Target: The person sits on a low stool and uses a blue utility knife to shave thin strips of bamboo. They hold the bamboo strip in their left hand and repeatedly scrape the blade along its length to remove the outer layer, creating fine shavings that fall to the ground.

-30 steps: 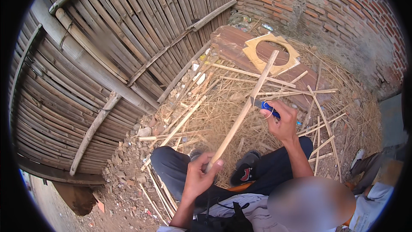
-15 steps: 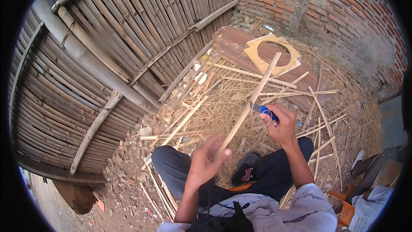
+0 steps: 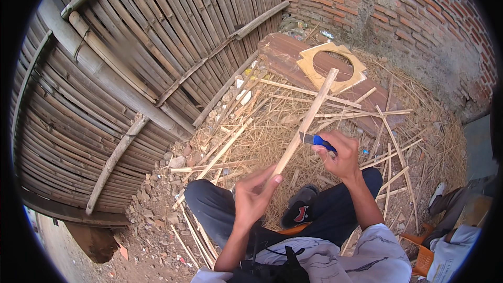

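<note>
A pale wooden strip (image 3: 315, 110) slants up and away from me in the air. My left hand (image 3: 254, 193) grips its near end between thumb and fingers. In my right hand (image 3: 341, 156) is a utility knife (image 3: 323, 142) with a blue handle, my fingers closed round it. The knife's grey blade (image 3: 306, 138) touches the strip's right edge around its middle. The strip's far end hangs over a tan cardboard piece (image 3: 309, 68) with a round hole cut in it.
Several loose wooden strips (image 3: 398, 149) lie on straw and shavings (image 3: 293, 141) before me. A brown board (image 3: 283, 50) lies under the cardboard. A bamboo wall (image 3: 173, 36) stands left, a brick wall (image 3: 419, 26) at the back right. Another person's leg (image 3: 450, 209) shows at right.
The strip has slid back a little toward me and turned to show a broader face. My left hand has moved slightly up; the knife has shifted left and down along the strip.
</note>
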Tool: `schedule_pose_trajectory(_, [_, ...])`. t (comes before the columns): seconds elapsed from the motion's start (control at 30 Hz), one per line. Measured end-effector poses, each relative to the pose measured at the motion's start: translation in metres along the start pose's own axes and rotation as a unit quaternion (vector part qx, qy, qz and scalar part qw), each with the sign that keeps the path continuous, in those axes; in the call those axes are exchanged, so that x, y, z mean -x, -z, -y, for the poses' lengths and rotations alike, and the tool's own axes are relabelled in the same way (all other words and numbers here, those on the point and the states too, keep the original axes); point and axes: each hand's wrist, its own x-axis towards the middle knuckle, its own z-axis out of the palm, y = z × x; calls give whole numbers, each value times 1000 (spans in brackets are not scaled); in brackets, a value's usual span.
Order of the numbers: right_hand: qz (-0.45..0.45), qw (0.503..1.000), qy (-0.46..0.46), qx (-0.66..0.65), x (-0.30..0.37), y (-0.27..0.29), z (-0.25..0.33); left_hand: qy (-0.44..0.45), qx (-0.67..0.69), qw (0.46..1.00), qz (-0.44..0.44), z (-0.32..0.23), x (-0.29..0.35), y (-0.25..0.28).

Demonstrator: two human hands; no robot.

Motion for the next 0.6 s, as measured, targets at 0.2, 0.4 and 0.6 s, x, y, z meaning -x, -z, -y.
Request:
schedule_pose_trajectory(0.2, [-5,1000,26,-14,-1,-4,-1,24,16,1000,-3,2,7,3])
schedule_pose_trajectory(0.4, [-3,1000,4,30,-4,-1,-3,31,-14,999,5,6,18,8])
schedule_pose_trajectory(0.6, [-89,992,-58,71,-33,22,-59,73,6,997,20,16,34,21])
